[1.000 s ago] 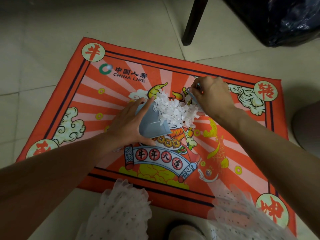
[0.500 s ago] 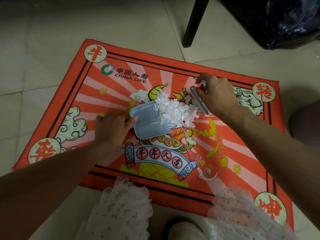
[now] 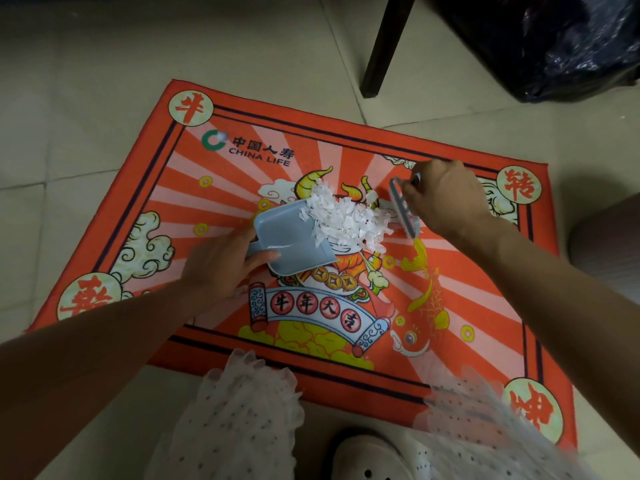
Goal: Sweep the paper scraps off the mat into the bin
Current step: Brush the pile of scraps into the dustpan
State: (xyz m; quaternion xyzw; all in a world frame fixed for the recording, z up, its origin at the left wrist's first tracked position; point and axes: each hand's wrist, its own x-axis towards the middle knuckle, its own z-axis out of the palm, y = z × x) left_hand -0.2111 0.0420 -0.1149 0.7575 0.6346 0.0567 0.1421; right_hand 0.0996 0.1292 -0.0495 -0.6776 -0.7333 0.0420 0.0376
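Since a moment ago the left hand has regripped the dustpan handle, so, with the right hand clutching the brush, press the pan's lip flat on the mat and draw the paper scraps, heaped at its mouth, inward in short strokes.

Pale tiled floor. Directly on it: red printed mat under both grips; dark furniture leg beyond mat's far edge; black bag, possibly the bin liner, far right of the brush grip; white clog at near edge.
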